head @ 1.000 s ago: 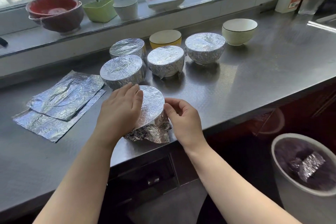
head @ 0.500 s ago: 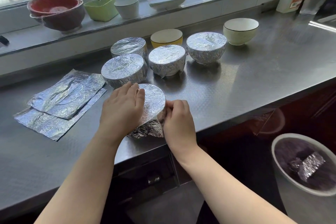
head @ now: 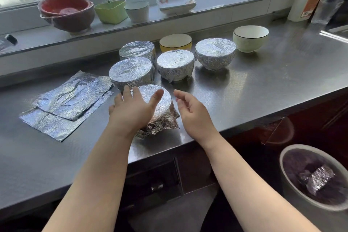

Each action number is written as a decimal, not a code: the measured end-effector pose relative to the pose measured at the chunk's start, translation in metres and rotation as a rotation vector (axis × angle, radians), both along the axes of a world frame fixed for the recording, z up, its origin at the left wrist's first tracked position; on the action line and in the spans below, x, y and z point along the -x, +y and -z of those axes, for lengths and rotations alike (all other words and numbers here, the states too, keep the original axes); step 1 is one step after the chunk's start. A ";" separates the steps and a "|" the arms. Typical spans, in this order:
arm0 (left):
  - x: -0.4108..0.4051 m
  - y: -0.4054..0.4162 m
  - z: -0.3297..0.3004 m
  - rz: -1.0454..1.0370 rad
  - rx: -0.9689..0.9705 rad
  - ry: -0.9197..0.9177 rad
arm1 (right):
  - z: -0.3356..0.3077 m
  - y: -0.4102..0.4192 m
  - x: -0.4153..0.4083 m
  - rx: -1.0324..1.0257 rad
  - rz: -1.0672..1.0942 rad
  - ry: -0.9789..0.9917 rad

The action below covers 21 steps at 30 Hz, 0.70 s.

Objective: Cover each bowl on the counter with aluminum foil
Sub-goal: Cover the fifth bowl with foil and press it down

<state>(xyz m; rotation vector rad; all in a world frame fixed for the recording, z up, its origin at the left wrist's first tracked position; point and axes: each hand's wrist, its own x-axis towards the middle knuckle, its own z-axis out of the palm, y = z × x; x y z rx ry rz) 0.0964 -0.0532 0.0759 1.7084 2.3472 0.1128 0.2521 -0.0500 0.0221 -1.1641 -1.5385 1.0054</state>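
The person is leaning over the bench [head: 263, 84], working at the nearest foil-wrapped bowl [head: 162, 100], which is sitting close to the front edge. The left hand [head: 131, 111] is lying across the foil top with fingers spread wide and flat, probably to pin the sheet while the sides are being seen to. The right hand [head: 192, 111] is hanging just beside the bowl, fingers loosely curved and holding nothing, clear of the crumpled skirt of foil at the base. Behind are standing four more covered bowls, while a yellow bowl [head: 175, 42] and a pale green bowl [head: 250, 37] are waiting uncovered. Spare foil sheets [head: 69, 100] are lying to the left, within easy reach for those two.
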 end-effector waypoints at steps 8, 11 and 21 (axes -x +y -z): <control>0.017 -0.002 -0.011 0.030 0.040 0.094 | 0.016 0.001 0.008 0.083 -0.029 0.181; 0.020 -0.002 -0.012 0.069 -0.023 0.291 | 0.019 0.006 0.006 0.108 -0.053 0.202; 0.026 0.006 0.013 0.414 -0.127 0.141 | 0.010 0.003 0.008 0.095 -0.127 0.214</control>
